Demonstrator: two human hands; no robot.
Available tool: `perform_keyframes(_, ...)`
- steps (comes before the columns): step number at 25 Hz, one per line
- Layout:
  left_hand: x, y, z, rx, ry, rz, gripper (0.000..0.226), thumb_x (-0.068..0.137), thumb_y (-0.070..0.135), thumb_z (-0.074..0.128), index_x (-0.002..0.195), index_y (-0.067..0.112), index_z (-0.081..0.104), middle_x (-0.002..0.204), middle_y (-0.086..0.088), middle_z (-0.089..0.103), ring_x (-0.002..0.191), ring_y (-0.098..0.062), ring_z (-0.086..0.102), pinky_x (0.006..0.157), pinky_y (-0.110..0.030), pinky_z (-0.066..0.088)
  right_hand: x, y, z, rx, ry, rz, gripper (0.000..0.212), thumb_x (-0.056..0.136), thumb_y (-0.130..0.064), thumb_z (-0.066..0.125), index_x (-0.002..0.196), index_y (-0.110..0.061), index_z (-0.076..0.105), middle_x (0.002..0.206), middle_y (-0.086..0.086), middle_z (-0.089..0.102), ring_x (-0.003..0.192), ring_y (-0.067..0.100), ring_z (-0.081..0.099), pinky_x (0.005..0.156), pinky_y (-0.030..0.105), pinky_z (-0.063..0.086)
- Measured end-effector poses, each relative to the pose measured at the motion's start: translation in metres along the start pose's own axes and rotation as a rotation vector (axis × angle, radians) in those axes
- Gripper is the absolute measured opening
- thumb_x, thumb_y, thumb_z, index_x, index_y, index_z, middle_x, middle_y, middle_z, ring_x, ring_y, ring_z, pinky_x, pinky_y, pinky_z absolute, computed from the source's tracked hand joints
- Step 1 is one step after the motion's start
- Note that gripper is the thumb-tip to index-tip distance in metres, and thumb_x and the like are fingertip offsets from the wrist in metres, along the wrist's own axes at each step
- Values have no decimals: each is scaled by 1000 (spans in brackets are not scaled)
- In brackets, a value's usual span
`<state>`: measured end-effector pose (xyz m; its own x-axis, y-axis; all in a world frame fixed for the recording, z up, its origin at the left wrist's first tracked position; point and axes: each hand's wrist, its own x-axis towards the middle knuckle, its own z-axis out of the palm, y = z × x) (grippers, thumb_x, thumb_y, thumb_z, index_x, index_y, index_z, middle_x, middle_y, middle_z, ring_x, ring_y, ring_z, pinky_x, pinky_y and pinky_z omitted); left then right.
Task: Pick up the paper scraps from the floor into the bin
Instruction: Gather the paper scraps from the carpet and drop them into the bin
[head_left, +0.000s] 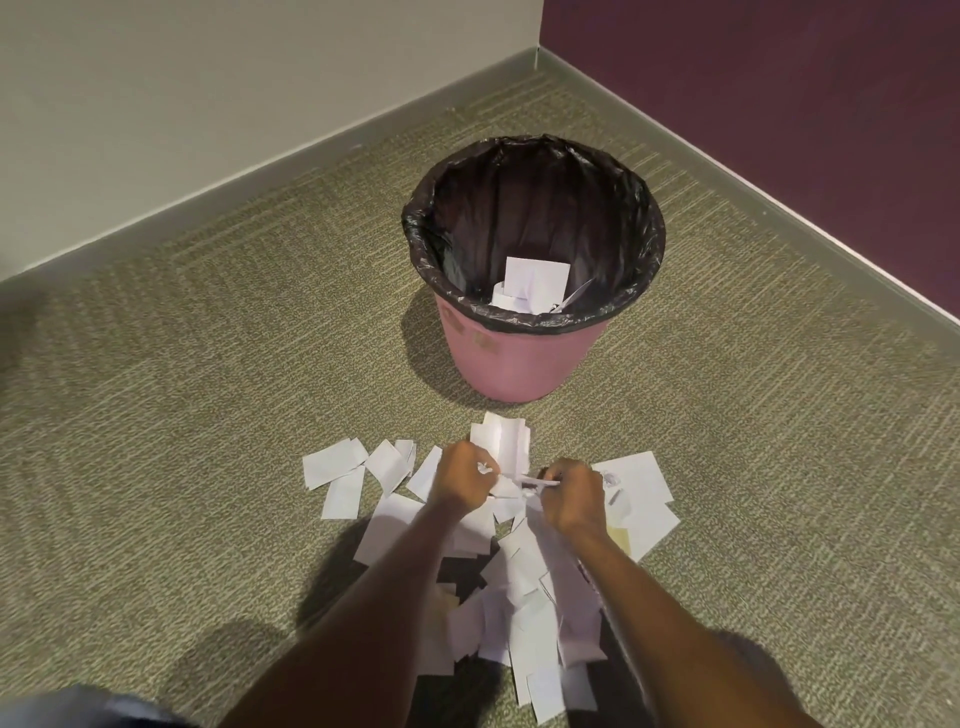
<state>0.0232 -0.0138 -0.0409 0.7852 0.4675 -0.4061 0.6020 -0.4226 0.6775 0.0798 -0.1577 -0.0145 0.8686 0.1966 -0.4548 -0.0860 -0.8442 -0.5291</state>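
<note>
A pink bin with a black liner stands on the carpet, with a few white scraps inside it. In front of the bin, a heap of white paper scraps covers the floor. My left hand is closed on scraps at the far end of the heap. My right hand is closed on scraps right beside it. A thin strip of paper shows between the two hands. Both forearms lie over the heap and hide part of it.
The bin stands near a room corner where a grey wall meets a purple wall, each with a grey baseboard. Green-grey carpet stretches to the left and right of the heap. Dark clothing shows at the bottom left.
</note>
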Motion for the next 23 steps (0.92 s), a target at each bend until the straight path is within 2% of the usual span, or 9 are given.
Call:
perform_keyframes(3,-7,15,-20,-71,36,-67,10,73,-2,70,78,3,78,83,-13,77,79,-21,72,66,-21,50,4,-33,-26,-118,-76,-20,13,80,8,56,71,1,62,75,12,64,76,30,64,61,30,48)
perform_keyframes(5,-8,28,-40,-20,-3,-99,12,71,-2,71,78,3,79,81,-13,76,72,-16,68,60,-17,46,4,-63,-51,-275,-201,-77,9,79,5,63,88,3,63,89,16,67,85,33,67,64,28,46)
perform_keyframes(7,-9,45,-68,4,-25,-98,11,71,-4,70,79,-2,77,76,-13,74,64,-15,65,52,-16,47,-1,-92,-77,-367,-304,-152,32,80,6,64,112,6,59,107,20,66,86,34,68,70,29,55)
perform_keyframes(9,-14,61,-103,-75,38,-88,9,71,-7,70,79,-5,76,71,-14,71,56,-18,62,50,-18,49,-10,-120,-106,-342,-382,-201,38,80,12,64,117,7,56,102,19,66,78,30,69,75,38,63)
perform_keyframes(12,-34,85,-161,-186,130,-79,11,70,-11,72,80,-7,75,72,-19,70,56,-21,61,60,-30,52,-31,-158,-156,-204,-457,-275,24,81,14,66,104,10,61,86,21,68,63,23,70,59,33,62)
perform_keyframes(14,-51,98,-200,-161,121,-65,10,70,-12,74,79,-8,74,68,-18,69,49,-17,61,54,-27,53,-44,-176,-189,-70,-391,-353,12,79,14,66,87,7,65,79,23,70,53,19,68,51,30,60)
perform_keyframes(16,-69,113,-236,-181,111,-50,9,68,-11,77,76,-6,74,64,-14,69,44,-9,63,46,-21,54,-51,-187,-212,117,-280,-384,7,80,14,66,85,10,66,77,26,71,54,21,68,55,35,61)
perform_keyframes(19,-79,136,-273,-268,121,19,11,65,-4,82,71,4,77,67,-8,74,55,-13,68,54,-22,58,-42,-198,-221,374,-80,-358,7,81,14,66,87,13,64,74,26,69,57,24,66,59,37,62)
perform_keyframes(23,-47,180,-275,-358,112,99,12,66,-8,79,72,2,76,72,-7,75,65,-16,70,59,-25,58,-19,-203,-206,401,84,-323,12,75,8,70,73,-4,69,69,15,72,63,27,73,66,41,64)
